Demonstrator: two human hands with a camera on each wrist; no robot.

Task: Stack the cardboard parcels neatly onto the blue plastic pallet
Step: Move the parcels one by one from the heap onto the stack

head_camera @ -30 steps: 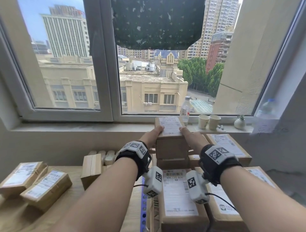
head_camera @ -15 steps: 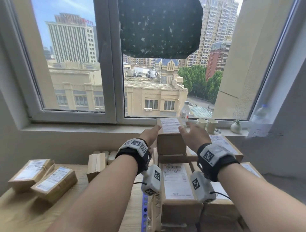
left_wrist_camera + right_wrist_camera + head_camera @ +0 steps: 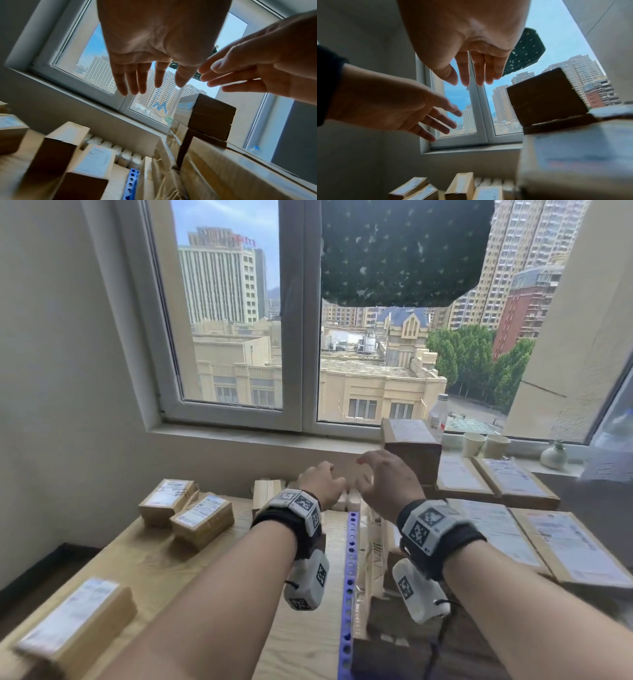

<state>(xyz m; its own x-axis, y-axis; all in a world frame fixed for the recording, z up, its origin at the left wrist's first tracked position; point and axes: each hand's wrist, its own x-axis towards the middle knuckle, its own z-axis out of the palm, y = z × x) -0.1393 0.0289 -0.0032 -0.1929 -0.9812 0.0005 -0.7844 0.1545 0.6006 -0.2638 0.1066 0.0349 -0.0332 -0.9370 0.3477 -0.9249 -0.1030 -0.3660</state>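
Head view, left to right: a labelled parcel [image 3: 73, 621] lies nearest on the wooden surface [image 3: 150, 559], and beyond it two more parcels [image 3: 186, 508] sit side by side, touching. An upright small box [image 3: 265, 491] stands further back, near the wall. The left hand [image 3: 322, 481] hovers over the surface with fingers loosely spread and holds nothing; the left wrist view shows its palm bare. Just beside it the right hand [image 3: 383, 484] is likewise spread and empty, fingers relaxed, as its own wrist view confirms. Below them runs the perforated edge of the blue plastic pallet [image 3: 347, 577], with stacked parcels to its right. The top small parcel [image 3: 409, 445] sits highest on the stack, by the window sill, apart from both hands. Flat wide parcels [image 3: 496, 484] lie in layers further right, labels up.

The loose parcels look like stiff corrugated cardboard, taped, probably light enough for one hand each, though their contents are unknown. The glossy labels may be slippery, so the plain cardboard sides are likely the better hold: thumb on one long side, fingers on the opposite one. Two hands on the short ends would suit the wider boxes. A tall narrow column such as the one by the sill could topple if nudged.
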